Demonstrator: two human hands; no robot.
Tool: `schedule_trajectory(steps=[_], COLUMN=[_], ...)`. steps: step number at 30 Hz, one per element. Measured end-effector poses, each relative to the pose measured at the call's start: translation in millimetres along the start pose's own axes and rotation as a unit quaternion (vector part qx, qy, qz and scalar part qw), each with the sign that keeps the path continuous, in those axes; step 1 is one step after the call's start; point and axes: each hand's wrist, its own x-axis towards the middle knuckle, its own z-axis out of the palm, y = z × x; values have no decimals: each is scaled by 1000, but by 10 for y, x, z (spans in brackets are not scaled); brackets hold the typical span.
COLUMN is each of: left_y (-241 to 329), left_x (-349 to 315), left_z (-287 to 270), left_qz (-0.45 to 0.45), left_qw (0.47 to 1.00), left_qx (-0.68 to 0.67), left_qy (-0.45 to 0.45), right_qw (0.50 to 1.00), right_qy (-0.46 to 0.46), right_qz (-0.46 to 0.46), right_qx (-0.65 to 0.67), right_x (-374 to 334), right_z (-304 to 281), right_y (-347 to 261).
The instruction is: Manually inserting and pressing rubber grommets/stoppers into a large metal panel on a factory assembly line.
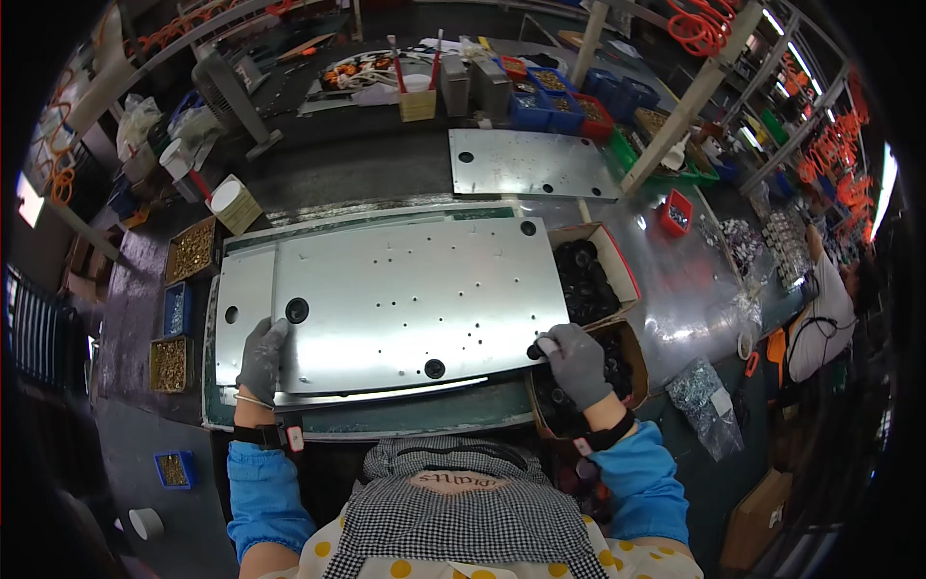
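Head view, right hand [576, 365]: pinched on a black cap [534, 351] at the near right corner of the plate [357, 289].
Left hand [261, 361]: at its near left corner; cannot tell whether it grips.
Plate: lies over a lower plate [246, 280]; lopsided pressing might slide it.

The metal sheet [415, 270] is silver, its plugs [296, 310] black, gloves [581, 369] grey, sleeves [648, 487] blue, the apron [434, 516] black-and-white checked.
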Motion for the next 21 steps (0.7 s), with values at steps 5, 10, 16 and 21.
schedule_trajectory(steps=[5,10,16,21], left_y=[-14,-127,-131,-71], left_x=[35,122,109,105], left_z=[-6,-69,-99,-77], left_qz=[-15,18,0,-13], left_qw=[999,998,995,998], left_qx=[46,58,89,56], left_qy=[22,11,44,18], right_qw=[998,995,975,957], right_qy=[46,-25,-193,-209], right_qz=[-12,3,-100,-202], right_qx=[-32,-98,34,-12], right_x=[-111,-30,293,359], right_z=[170,84,-137,-66], right_y=[-81,-134,-81,88])
